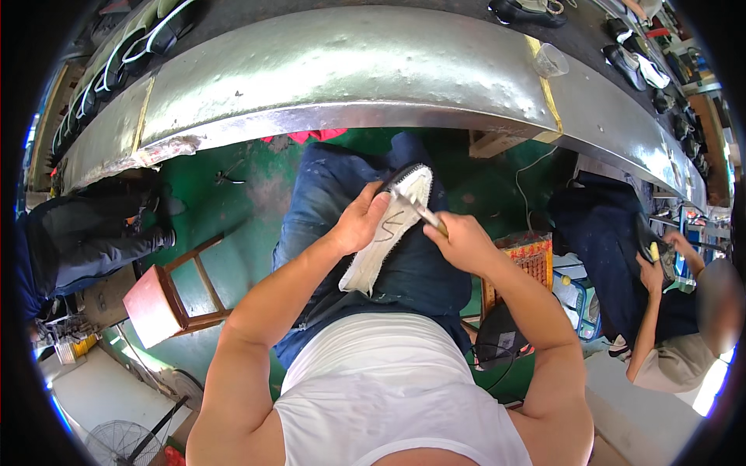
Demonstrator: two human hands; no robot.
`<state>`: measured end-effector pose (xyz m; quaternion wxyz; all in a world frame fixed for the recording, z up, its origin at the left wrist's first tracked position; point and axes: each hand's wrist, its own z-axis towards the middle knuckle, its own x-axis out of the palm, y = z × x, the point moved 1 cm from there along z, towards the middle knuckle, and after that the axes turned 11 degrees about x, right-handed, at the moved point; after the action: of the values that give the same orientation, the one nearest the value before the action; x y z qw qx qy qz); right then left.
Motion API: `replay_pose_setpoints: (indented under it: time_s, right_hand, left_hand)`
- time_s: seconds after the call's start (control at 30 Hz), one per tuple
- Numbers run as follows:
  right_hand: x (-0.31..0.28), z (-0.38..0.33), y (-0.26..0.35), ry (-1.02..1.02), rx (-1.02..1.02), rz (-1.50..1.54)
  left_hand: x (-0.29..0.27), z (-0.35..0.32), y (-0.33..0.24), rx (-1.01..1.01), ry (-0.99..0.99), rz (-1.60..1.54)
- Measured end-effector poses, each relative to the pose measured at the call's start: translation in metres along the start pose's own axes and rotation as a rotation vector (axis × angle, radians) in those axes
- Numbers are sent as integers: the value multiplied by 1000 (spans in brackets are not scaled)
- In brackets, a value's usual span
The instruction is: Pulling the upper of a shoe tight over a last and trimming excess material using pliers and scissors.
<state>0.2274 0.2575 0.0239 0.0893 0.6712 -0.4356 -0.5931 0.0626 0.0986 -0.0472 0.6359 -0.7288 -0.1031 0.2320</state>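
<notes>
A shoe (378, 252) lies bottom up over my lap, its pale underside bearing a dark squiggly line and its rim a dark, toothed-looking edge. Closed around its left side near the toe end is my left hand (364, 220), thumb on the underside. My right hand (464, 242) grips a short tool with a light handle and a narrow metal end (420, 211). That metal end reaches over the toe half of the underside, close to my left thumb. Whether it is a knife or another tool is too small to tell.
A metal-faced bench (350, 74) curves across ahead, with shoes (155, 39) along its left and a clear cup (550, 60) on it. A stool (159, 307) stands left, a woven basket (524, 264) right. Pliers (228, 177) lie on the green floor. A co-worker (668, 342) sits at right.
</notes>
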Motion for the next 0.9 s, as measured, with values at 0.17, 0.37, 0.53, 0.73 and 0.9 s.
replay_pose_setpoints:
  time_s: [0.17, 0.37, 0.53, 0.73, 0.9]
  right_hand:
    - [-18, -3, 1, 262, 283, 386]
    - [-22, -6, -12, 774, 543, 777]
    - [-34, 2, -5, 863, 606, 810]
    - [11, -1, -19, 498, 395, 564]
    - [16, -19, -17, 444, 438, 736]
  left_hand:
    - [-2, -2, -9, -68, -7, -48]
    - [0, 1, 1, -50, -9, -121]
    - [1, -1, -8, -56, -8, -38]
    - [-1, 2, -5, -91, -27, -10]
    - [0, 2, -2, -103, -24, -46]
